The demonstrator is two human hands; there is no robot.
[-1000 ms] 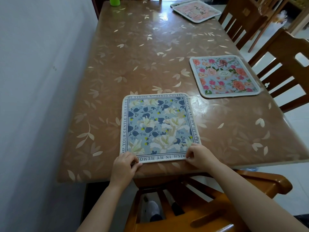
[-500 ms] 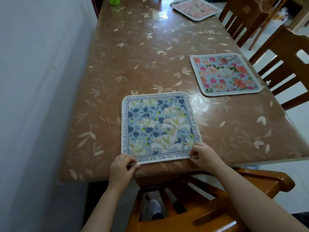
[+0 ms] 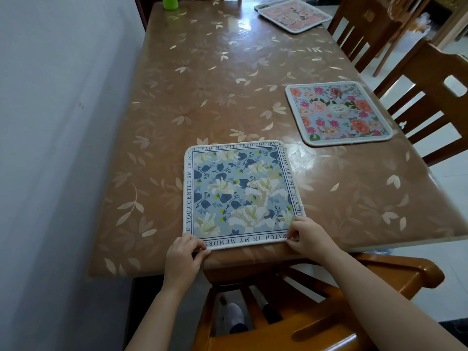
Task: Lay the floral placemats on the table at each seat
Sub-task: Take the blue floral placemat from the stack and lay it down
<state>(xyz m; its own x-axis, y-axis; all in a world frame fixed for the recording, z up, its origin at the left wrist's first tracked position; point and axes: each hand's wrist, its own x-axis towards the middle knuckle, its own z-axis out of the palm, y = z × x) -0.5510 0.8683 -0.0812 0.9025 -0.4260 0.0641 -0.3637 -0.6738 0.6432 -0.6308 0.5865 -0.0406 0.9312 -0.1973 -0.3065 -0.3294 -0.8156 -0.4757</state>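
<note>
Position: the blue placemat (image 3: 240,193) lies flat on the table (image 3: 202,84) at the near seat. Its 6 o'clock edge is just inside the table's near edge, above the near chair (image 3: 379,274). The rose placemat (image 3: 338,112) sits at 2 o'clock from it, well apart, in front of a side chair (image 3: 430,97). A stack of pink placemats (image 3: 293,13) lies at 1 o'clock at the far end. A green cup (image 3: 170,1) stands at 11 o'clock.

Risk 1: the near margin is thin. If you draw both corners toward 6 o'clock, the mat's edge overhangs the table and may droop or slip onto the chair.

Risk 2: the table cover looks glossy, so I judge the mat slides easily. An uneven pull from 1 hand turns it out of square. The wide lens makes squareness hard to read, so check against the near edge.

Risk 3: if a corner lifts as you let go, it drags the mat off its spot.

Grip: your left hand (image 3: 183,252) pinches the 7 o'clock corner, with the fingers curled over the top face. Your right hand (image 3: 307,235) pinches the 5 o'clock corner the same way. Both hands are closed on the mat and hold nothing else. I cannot tell whether the thumbs sit under the mat or against its edge
</note>
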